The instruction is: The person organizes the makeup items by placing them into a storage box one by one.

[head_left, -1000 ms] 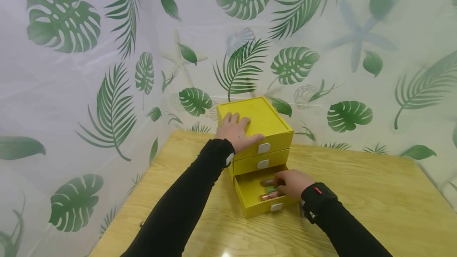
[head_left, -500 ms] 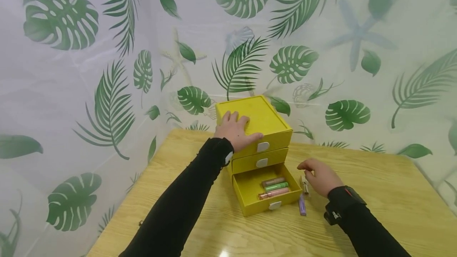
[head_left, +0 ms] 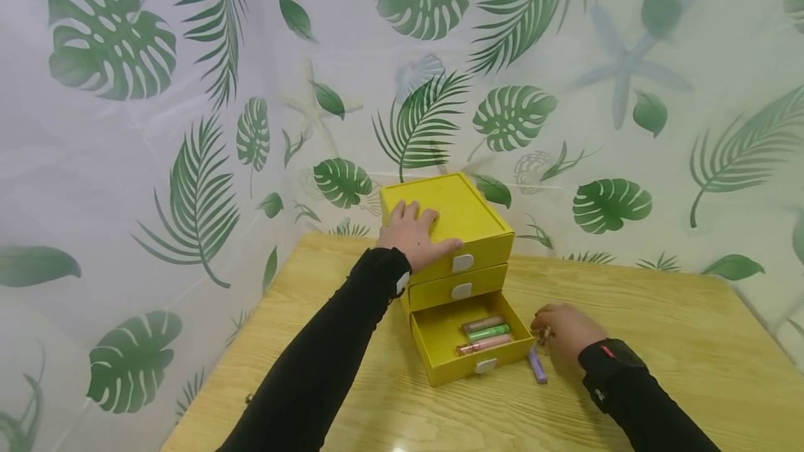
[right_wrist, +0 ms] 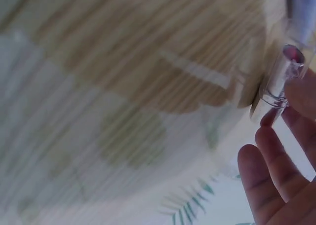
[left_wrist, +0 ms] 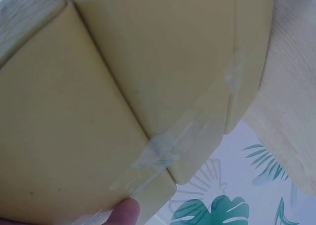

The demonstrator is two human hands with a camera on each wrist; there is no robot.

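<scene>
My left hand [head_left: 411,234] rests spread on top of a yellow drawer box [head_left: 461,204]; in the left wrist view one fingertip shows against the box's side [left_wrist: 173,71]. The bottom drawer [head_left: 446,370] is pulled out. Inside it lie a brown tube [head_left: 482,324], a green tube [head_left: 488,333] and a pink tube [head_left: 485,345], side by side. On the table to the right of the drawer, my right hand [head_left: 573,333] pinches a clear and silver lipstick tube [right_wrist: 279,76], reddish inside. A purple tube [head_left: 537,366] lies close by, beside the drawer's front corner.
The wooden table [head_left: 641,312] extends to the right of the box. Behind it hangs a white leaf-patterned sheet [head_left: 565,117]. The two upper drawers [head_left: 433,289] are closed. A small dark object [head_left: 248,398] lies at the table's left edge.
My right hand has left the drawer, moved right and come down onto the lipstick tube on the table. The three tubes in the drawer are now uncovered. My left hand has stayed put.
</scene>
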